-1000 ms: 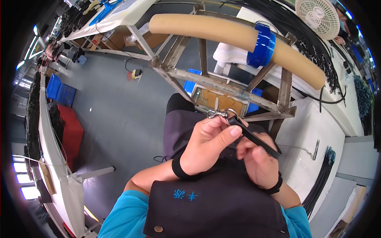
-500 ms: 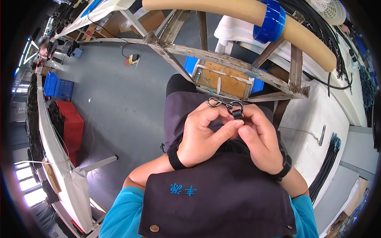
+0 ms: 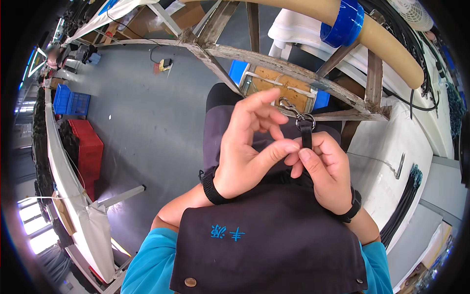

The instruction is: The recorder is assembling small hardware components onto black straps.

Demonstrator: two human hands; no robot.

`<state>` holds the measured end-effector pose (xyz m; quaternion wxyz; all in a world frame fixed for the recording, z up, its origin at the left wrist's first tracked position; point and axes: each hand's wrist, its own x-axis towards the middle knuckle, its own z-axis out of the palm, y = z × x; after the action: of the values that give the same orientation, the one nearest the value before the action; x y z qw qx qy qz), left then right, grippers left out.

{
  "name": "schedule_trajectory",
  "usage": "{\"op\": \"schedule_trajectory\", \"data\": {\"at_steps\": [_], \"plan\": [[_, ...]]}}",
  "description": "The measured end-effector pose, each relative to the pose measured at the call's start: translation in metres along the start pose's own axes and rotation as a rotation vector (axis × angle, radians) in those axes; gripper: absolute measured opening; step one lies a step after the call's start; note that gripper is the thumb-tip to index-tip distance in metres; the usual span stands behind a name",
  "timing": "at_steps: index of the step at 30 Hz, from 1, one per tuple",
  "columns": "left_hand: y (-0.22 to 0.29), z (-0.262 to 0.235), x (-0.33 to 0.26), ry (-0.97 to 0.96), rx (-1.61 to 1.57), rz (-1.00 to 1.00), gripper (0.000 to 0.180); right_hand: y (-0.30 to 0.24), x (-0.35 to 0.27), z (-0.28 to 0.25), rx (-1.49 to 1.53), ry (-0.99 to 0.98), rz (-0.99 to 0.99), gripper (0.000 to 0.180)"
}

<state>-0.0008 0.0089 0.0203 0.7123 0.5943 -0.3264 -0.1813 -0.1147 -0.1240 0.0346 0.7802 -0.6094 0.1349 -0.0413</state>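
Above my lap, my right hand (image 3: 329, 164) pinches a short black strap (image 3: 306, 134) between thumb and fingers. The strap stands up out of the grip and passes through a dark metal ring. From that ring a metal snap hook (image 3: 288, 104) points up and to the left. My left hand (image 3: 252, 144) is spread, its fingers raised and apart beside the hook. Its thumb tip reaches the strap near the right fingertips; whether it touches is hard to tell. The strap's lower end is hidden in the right hand.
In front stands a worn metal frame (image 3: 274, 63) with a cardboard tube (image 3: 391, 54) across it, carrying a roll of blue tape (image 3: 342, 23). On the right, a bundle of black cords (image 3: 404, 206) lies by a white surface (image 3: 372, 147). Red (image 3: 85, 152) and blue crates (image 3: 71, 102) are at left.
My left hand has let go of the hook and ring and opened, fingers lifting. More of the strap now shows, held upright in my right hand.
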Motion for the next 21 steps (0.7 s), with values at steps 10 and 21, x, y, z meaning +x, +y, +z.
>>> {"op": "schedule_trajectory", "data": {"at_steps": [10,21], "plan": [[0.016,-0.024,0.028,-0.204,0.481,0.244,0.039,0.000,-0.003,0.004,-0.208,0.027,-0.075,0.013],[0.000,-0.014,0.027,0.003,0.776,0.719,0.026,0.001,-0.004,0.003,-0.054,0.013,-0.033,0.013]]}}
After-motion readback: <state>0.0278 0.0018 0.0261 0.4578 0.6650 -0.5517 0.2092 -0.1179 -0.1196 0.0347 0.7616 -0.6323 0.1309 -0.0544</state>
